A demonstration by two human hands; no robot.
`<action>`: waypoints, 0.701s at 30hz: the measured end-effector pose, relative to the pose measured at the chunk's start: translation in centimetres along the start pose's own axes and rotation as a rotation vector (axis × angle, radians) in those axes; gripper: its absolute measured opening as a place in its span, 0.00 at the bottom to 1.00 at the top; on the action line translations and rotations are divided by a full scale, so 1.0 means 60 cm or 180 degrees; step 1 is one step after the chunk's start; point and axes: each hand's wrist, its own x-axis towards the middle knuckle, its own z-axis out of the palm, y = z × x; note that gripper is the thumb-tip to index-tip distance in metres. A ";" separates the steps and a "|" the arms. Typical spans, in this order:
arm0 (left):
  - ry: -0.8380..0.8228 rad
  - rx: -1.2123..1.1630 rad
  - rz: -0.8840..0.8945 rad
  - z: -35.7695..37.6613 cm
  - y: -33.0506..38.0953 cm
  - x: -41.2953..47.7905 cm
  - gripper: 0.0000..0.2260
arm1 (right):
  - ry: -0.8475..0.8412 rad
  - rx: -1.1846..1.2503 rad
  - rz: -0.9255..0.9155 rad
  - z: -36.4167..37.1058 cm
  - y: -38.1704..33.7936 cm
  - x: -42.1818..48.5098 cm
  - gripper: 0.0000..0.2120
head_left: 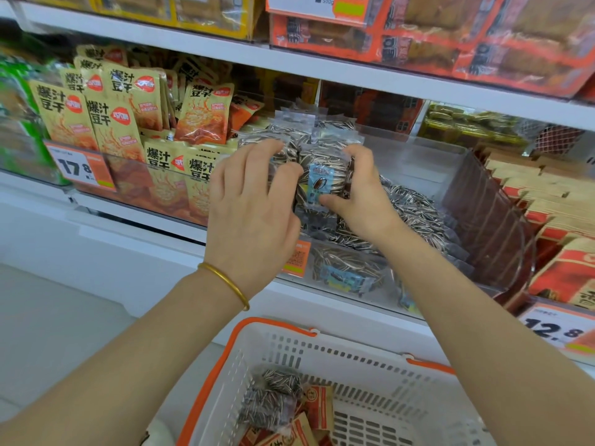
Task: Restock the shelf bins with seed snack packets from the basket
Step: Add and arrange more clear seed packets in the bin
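We are holding the seed packets (322, 180) upright at frame centre, over the clear bin (418, 159), long axis running top to bottom, blue label facing us. The left hand (254, 204) is gripping their left side with spread fingers; the right hand (360, 194) is pinching their right edge, thumb in front.

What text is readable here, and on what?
"爆汁豆干": yellow packets
"17 8": left price tag
"12 8": right price tag
"500g": top shelf tag
Unreadable: seed packet label, too blurred.
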 end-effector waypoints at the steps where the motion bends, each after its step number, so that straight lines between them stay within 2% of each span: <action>1: 0.0001 0.0003 0.0002 0.000 0.000 0.000 0.17 | -0.0053 -0.0031 0.0021 -0.002 0.000 0.001 0.33; 5: -0.0016 0.0023 0.0015 0.000 0.001 0.000 0.16 | -0.0129 0.0104 0.0071 0.001 0.002 -0.003 0.35; 11: -0.0023 0.0046 0.0009 -0.002 0.003 0.001 0.17 | -0.0107 0.0329 0.0270 -0.007 -0.003 -0.008 0.44; 21: -0.0066 0.0099 0.0058 -0.004 0.001 -0.001 0.16 | -0.0048 0.0384 0.0417 -0.007 0.003 -0.012 0.41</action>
